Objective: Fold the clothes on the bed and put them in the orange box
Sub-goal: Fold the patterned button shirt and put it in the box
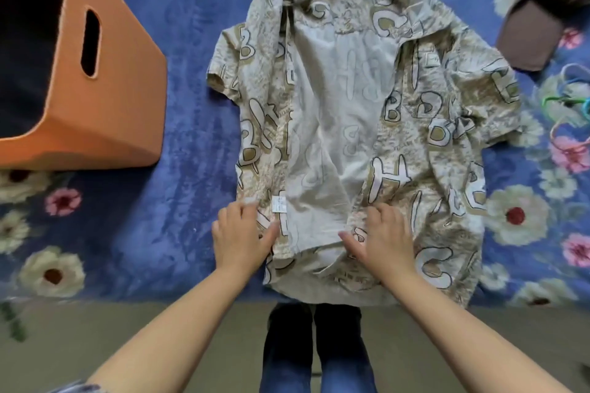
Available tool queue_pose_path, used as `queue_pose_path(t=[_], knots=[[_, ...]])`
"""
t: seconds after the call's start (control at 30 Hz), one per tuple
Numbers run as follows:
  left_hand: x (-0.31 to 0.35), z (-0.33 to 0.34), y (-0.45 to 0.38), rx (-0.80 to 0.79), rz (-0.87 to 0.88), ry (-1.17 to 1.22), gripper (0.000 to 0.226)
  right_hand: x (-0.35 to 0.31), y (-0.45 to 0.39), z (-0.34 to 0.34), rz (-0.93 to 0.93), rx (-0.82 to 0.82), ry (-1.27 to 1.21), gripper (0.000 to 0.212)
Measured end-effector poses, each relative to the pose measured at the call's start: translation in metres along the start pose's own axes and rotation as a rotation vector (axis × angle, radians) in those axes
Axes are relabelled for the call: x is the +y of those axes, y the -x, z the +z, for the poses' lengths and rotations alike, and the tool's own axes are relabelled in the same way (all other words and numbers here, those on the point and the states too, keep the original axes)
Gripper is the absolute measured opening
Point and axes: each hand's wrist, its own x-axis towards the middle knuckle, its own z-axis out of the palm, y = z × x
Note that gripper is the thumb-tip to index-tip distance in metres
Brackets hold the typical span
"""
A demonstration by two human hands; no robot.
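A beige short-sleeved shirt printed with big outlined letters [357, 124] lies spread on the bed [191, 73], which is covered in a blue spread with white and pink flowers. The shirt is face up and unbuttoned, its two front panels parted so the plain pale inside of the back shows down the middle. The collar points away from the person and the hem hangs slightly over the near edge of the bed. The sleeves stick out to either side, the right one wrinkled.

Both hands are down at the hem end. The left hand [241, 233] lies on the left front panel, fingers loosely spread and thumb reaching toward the button edge, just beside a small white label [278, 203] sewn inside. The right hand [383, 233] lies flat on the right front panel, fingers stretched forward and thumb out toward the opening. Neither hand is clenched round the cloth; both rest open on it.

The orange box with an oval handle cutout in its side [105, 73] sits on the bed to the left, well apart from the shirt, its inside dark. At the far right corner lies a brown garment [539, 9], and near the right edge some coloured hangers [571, 96] rest on the spread. Blue-jeaned legs [316, 354] stand below.
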Motion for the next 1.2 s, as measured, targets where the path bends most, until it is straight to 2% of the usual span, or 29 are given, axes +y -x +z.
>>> queue_pose_path(t=[0.1,0.17,0.2,0.27,0.3,0.37,0.47,0.53,0.57,0.6,0.63,0.67,0.73,0.77,0.8,0.83,0.87,0.93,1.0,1.03,1.1,1.13,1.17,1.2], knots=[[0.010,0.013,0.007,-0.271,-0.218,0.137,0.067,-0.001,0.000,0.011,0.222,-0.156,-0.072,0.081],[0.023,0.020,0.009,-0.412,-0.233,0.153,0.057,0.001,-0.005,0.010,0.296,-0.182,-0.151,0.073],[0.028,0.025,0.011,-0.431,-0.200,0.192,0.045,0.002,-0.008,0.010,0.286,-0.188,-0.183,0.061],[0.036,0.028,0.013,-0.381,-0.186,0.401,0.016,0.007,-0.012,0.008,0.195,-0.220,-0.207,0.025],[0.039,0.027,0.014,-0.340,-0.210,0.519,0.012,0.010,-0.013,0.006,0.143,-0.245,-0.223,0.017],[0.042,0.017,0.009,-0.218,-0.279,0.688,0.012,0.020,-0.014,-0.001,0.083,-0.260,-0.276,0.015],[0.045,-0.019,-0.008,0.052,-0.368,0.925,0.030,0.038,-0.010,-0.021,0.056,-0.336,-0.331,0.013],[0.052,-0.051,-0.020,0.185,-0.290,1.051,0.035,0.048,-0.005,-0.036,0.033,-0.420,-0.383,0.014],[0.058,-0.068,-0.023,0.182,-0.198,1.116,0.035,0.052,-0.002,-0.044,0.014,-0.464,-0.394,0.013],[0.063,-0.083,-0.024,0.102,-0.075,1.166,0.032,0.055,0.001,-0.051,-0.006,-0.512,-0.394,0.013],[0.074,-0.099,-0.024,-0.055,0.068,1.143,0.029,0.058,0.003,-0.061,-0.014,-0.555,-0.390,0.015],[0.082,-0.108,-0.024,-0.265,0.186,0.979,0.030,0.059,0.002,-0.065,-0.022,-0.603,-0.386,0.018],[0.106,-0.111,-0.019,-0.726,0.404,0.335,0.031,0.064,0.001,-0.074,-0.019,-0.645,-0.385,0.021],[0.118,-0.103,-0.013,-0.914,0.453,0.060,0.024,0.065,0.000,-0.079,-0.002,-0.664,-0.384,0.021],[0.127,-0.089,-0.003,-1.052,0.474,-0.136,0.017,0.067,-0.001,-0.080,0.010,-0.689,-0.371,0.021],[0.128,-0.066,0.006,-1.174,0.466,-0.258,0.021,0.068,-0.002,-0.080,0.024,-0.713,-0.354,0.023],[0.124,-0.041,0.014,-1.297,0.393,-0.333,0.029,0.070,-0.004,-0.077,0.038,-0.727,-0.335,0.025],[0.108,-0.004,0.029,-1.468,0.172,-0.321,0.028,0.071,-0.005,-0.069,0.059,-0.693,-0.275,0.029],[0.088,0.011,0.032,-1.454,0.109,-0.072,0.027,0.067,-0.007,-0.063,0.092,-0.592,-0.302,0.027],[0.078,0.012,0.031,-1.364,0.082,0.122,0.026,0.064,-0.007,-0.060,0.117,-0.538,-0.361,0.025],[0.057,0.002,0.022,-1.128,-0.059,0.561,0.015,0.054,-0.008,-0.055,0.117,-0.427,-0.445,0.022],[0.044,-0.004,0.016,-0.993,-0.173,0.748,0.024,0.047,-0.009,-0.052,0.110,-0.388,-0.496,0.022],[0.030,-0.008,0.011,-0.845,-0.271,0.840,0.030,0.040,-0.009,-0.046,0.110,-0.376,-0.563,0.023],[0.014,-0.009,0.006,-0.704,-0.303,0.812,0.034,0.032,-0.007,-0.041,0.117,-0.401,-0.638,0.025]])
